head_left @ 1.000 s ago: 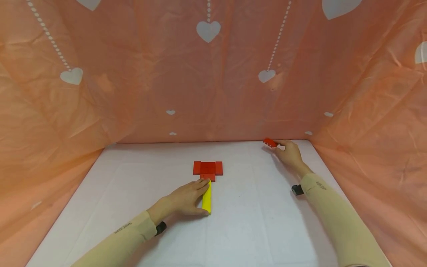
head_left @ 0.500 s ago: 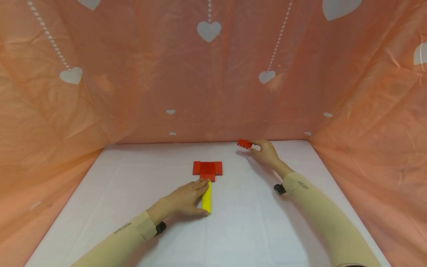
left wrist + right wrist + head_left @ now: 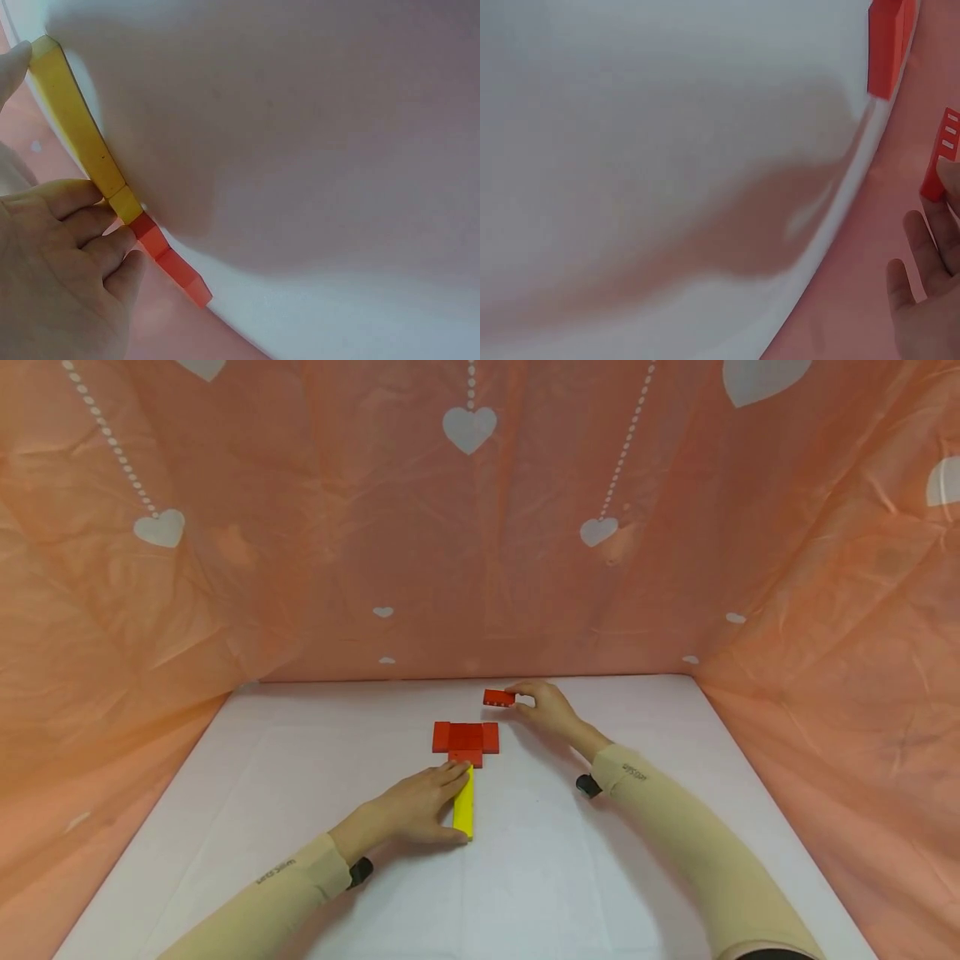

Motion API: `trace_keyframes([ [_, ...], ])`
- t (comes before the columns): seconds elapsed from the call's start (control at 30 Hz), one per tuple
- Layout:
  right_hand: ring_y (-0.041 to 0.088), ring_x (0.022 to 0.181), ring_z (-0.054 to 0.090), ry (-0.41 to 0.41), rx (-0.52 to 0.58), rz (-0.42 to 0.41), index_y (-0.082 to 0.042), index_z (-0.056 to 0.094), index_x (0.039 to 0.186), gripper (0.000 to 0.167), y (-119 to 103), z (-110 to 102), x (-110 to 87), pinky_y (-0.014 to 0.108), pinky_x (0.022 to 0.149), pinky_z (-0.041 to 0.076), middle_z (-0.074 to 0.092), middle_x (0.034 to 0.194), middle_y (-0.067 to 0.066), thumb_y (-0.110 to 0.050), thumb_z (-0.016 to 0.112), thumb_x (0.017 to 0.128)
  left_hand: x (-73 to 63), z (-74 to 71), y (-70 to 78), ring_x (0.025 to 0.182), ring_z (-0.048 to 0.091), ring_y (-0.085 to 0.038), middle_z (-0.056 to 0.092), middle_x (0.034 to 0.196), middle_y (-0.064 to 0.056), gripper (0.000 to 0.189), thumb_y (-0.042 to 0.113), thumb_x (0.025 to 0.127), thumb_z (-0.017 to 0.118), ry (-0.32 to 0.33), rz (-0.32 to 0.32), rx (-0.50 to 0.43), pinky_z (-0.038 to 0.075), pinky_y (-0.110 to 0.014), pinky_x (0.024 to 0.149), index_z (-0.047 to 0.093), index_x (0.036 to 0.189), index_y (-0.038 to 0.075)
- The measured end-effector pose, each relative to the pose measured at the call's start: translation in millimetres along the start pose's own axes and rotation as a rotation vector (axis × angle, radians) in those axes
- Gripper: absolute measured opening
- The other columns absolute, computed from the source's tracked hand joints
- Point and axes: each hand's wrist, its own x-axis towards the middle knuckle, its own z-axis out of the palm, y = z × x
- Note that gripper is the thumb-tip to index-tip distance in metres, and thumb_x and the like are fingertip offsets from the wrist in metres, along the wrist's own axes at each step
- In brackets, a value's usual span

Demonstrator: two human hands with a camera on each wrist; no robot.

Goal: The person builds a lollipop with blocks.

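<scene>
My left hand (image 3: 416, 806) lies against the left side of a long yellow block (image 3: 464, 806) on the table, thumb at its near end and fingertips at its far end. In the left wrist view this yellow block (image 3: 75, 124) meets a short yellow piece (image 3: 125, 204), with red blocks (image 3: 176, 266) beyond. Seen from the head, the flat red blocks (image 3: 467, 739) form a T shape at the yellow block's far end. My right hand (image 3: 551, 710) pinches a small red block (image 3: 497, 697) with white markings by its right end, raised behind the T.
White cloth covers the table (image 3: 300, 743). Orange curtain (image 3: 480, 552) with white hearts hangs at the back and both sides, meeting the table's far edge. A dark wrist camera (image 3: 588, 786) sits under the right cuff, another (image 3: 361, 872) under the left.
My right hand has carried the small red block leftward along the back of the table, from the far right corner to just behind the red T. The left hand stays put.
</scene>
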Motion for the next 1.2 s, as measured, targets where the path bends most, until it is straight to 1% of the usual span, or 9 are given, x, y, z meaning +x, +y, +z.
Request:
trace_keyframes([
  [0.17,0.035,0.132,0.057,-0.03,-0.024,-0.032,-0.006,0.069,0.135,0.035,-10.6,13.3,7.5,0.051,0.116,0.043,0.067,0.137,0.014,-0.012,0.067,0.101,-0.5,-0.9,-0.1,0.154,0.033,-0.031,0.034,0.168,-0.009,0.098,0.06,0.086,0.075,-0.006,-0.004,-0.011,0.037,-0.048,0.121,0.041,0.159,0.006],
  [0.3,0.032,0.13,0.059,-0.043,-0.018,-0.048,-0.005,0.07,0.133,0.033,-15.9,21.4,12.9,0.048,0.115,0.045,0.068,0.135,0.013,-0.008,0.064,0.101,-0.6,-1.7,-0.8,0.155,0.032,-0.032,0.034,0.169,-0.009,0.098,0.06,0.086,0.075,-0.004,0.001,-0.007,0.037,-0.048,0.121,0.041,0.159,0.006],
  [0.43,0.031,0.131,0.059,-0.071,0.0,-0.017,-0.004,0.07,0.133,0.034,-20.2,27.8,15.9,0.047,0.115,0.045,0.067,0.136,0.013,-0.005,0.061,0.101,-0.5,-1.9,-1.7,0.154,0.033,-0.032,0.034,0.169,-0.009,0.097,0.061,0.086,0.074,-0.002,0.005,0.001,0.037,-0.048,0.121,0.041,0.159,0.006],
  [0.53,0.032,0.131,0.058,-0.09,0.008,0.005,-0.004,0.07,0.133,0.033,-23.3,31.3,17.0,0.047,0.115,0.045,0.066,0.137,0.014,-0.006,0.061,0.101,-0.4,-2.1,-1.8,0.154,0.033,-0.032,0.034,0.168,-0.009,0.097,0.061,0.086,0.074,-0.003,0.007,-0.003,0.037,-0.048,0.121,0.041,0.159,0.006],
  [0.73,0.031,0.131,0.059,-0.102,-0.015,0.004,-0.004,0.07,0.132,0.031,-28.8,36.6,20.7,0.046,0.116,0.044,0.067,0.136,0.013,-0.008,0.063,0.102,-0.7,-1.9,-1.3,0.154,0.034,-0.032,0.035,0.168,-0.009,0.097,0.06,0.085,0.075,0.001,0.008,-0.007,0.038,-0.048,0.121,0.042,0.159,0.006],
  [0.9,0.03,0.129,0.06,-0.114,-0.024,0.007,-0.004,0.071,0.132,0.031,-31.4,39.8,23.5,0.046,0.115,0.045,0.068,0.134,0.013,-0.008,0.064,0.102,-1.9,-3.0,-0.3,0.154,0.033,-0.033,0.035,0.168,-0.01,0.097,0.06,0.086,0.074,0.005,0.013,-0.008,0.036,-0.048,0.122,0.042,0.159,0.004],
  [1.07,0.029,0.127,0.062,-0.124,-0.063,-0.032,-0.004,0.072,0.13,0.029,-30.7,43.6,26.0,0.044,0.113,0.047,0.07,0.131,0.013,-0.009,0.065,0.102,-3.2,-4.1,0.7,0.154,0.033,-0.034,0.034,0.168,-0.011,0.097,0.059,0.087,0.074,0.009,0.019,-0.018,0.035,-0.048,0.122,0.041,0.158,0.003],
  [1.2,0.03,0.127,0.063,-0.133,-0.095,-0.068,-0.003,0.072,0.129,0.029,-29.8,45.7,26.3,0.045,0.112,0.048,0.071,0.131,0.013,-0.01,0.065,0.102,-3.2,-3.3,1.1,0.154,0.032,-0.033,0.034,0.168,-0.01,0.097,0.06,0.087,0.074,0.001,0.01,-0.016,0.035,-0.048,0.122,0.041,0.159,0.004],
])
